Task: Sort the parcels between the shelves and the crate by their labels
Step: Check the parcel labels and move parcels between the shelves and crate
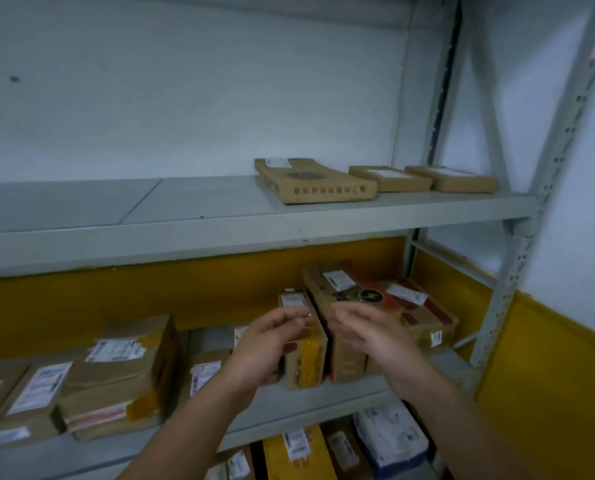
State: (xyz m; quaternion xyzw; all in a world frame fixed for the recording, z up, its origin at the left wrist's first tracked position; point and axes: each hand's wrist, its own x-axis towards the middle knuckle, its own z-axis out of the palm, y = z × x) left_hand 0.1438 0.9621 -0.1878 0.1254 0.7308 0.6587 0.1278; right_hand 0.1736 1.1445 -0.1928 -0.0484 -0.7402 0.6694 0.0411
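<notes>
Left hand [267,342], right hand [370,336] open: we're reaching for the parcel [310,356].
Standing at twelve o'clock, it's likely needing a two-sided grip.

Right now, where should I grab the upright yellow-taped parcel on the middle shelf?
Probably pinch the yellow-taped parcel by its upper front edge, from the front-left: it stands on edge, tight against the taller box on its right, blocking that side.

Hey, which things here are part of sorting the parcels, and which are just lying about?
Job: left hand, right hand, taped parcel by them, red-printed box, top-shelf parcels, shelf. No crate in view.
Just there: white wall, yellow band.
</notes>
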